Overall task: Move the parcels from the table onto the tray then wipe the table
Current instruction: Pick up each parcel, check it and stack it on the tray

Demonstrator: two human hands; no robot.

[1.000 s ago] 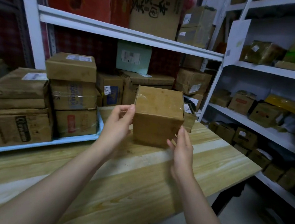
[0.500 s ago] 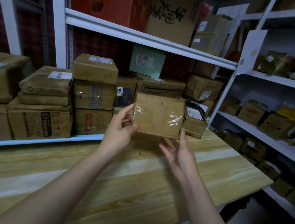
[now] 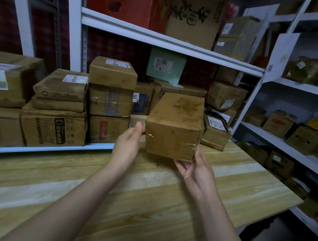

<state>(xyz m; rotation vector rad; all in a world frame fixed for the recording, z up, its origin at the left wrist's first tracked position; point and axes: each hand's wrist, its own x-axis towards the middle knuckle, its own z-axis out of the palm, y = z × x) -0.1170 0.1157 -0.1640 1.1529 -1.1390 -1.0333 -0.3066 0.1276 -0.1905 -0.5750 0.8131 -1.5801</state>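
Both hands held one brown parcel clear of the counter: the left hand pressed flat against its left side, fingers curled round the far edge, and the right hand cupped, palm up, beneath the lower right corner. Neither was closed tight; the box sat clamped between them, raised and tilted towards the shelving.

Largest in view, the white shelving filled the back and right walls, packed with cartons. Next came the wooden counter, its near boards bare of parcels apart from some dark specks under the held box. Along its back edge ran the pale blue tray, already loaded with stacked boxes. One smaller labelled parcel appeared to rest on the counter's far right corner, just beside the held one, though whether it sat on the tray's end could not be told.

By that showing, the moving was nearly finished: this parcel was not yet set on the tray, perhaps one more waited, and the wiping was untouched. No cloth was visible.
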